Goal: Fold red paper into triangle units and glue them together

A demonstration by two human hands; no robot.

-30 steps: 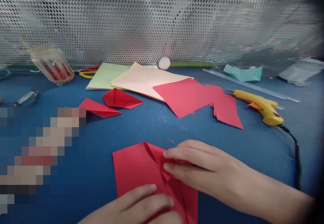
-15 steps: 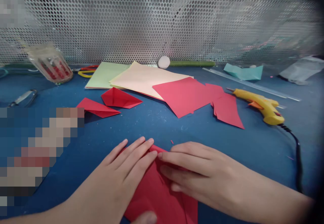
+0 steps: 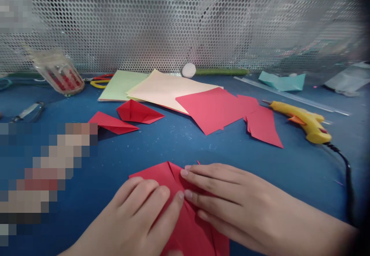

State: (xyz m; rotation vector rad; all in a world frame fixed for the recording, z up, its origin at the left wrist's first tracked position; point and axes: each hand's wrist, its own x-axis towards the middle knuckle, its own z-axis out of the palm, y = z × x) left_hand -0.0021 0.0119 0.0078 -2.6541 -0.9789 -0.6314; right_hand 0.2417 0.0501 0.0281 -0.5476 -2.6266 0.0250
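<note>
A red paper sheet (image 3: 162, 173), partly folded, lies on the blue table (image 3: 185, 144) near the front edge. My left hand (image 3: 138, 213) rests flat on its left part, fingers stretched and close together. My right hand (image 3: 225, 198) lies flat on its right part, fingertips meeting the left hand's at a crease in the middle. Much of the sheet is hidden under both hands.
Two folded red paper pieces (image 3: 127, 116) lie at mid left. Green, cream and red sheets (image 3: 173, 90) are stacked behind. A yellow glue gun (image 3: 303, 120) with a black cord lies right. A jar (image 3: 59, 73), scissors (image 3: 100, 81) and a perforated metal wall (image 3: 185, 21) stand at the back.
My left hand slid forward over the red sheet, then drew back a little toward me, uncovering the sheet's far corner. My right hand stayed pressed on the fold.
</note>
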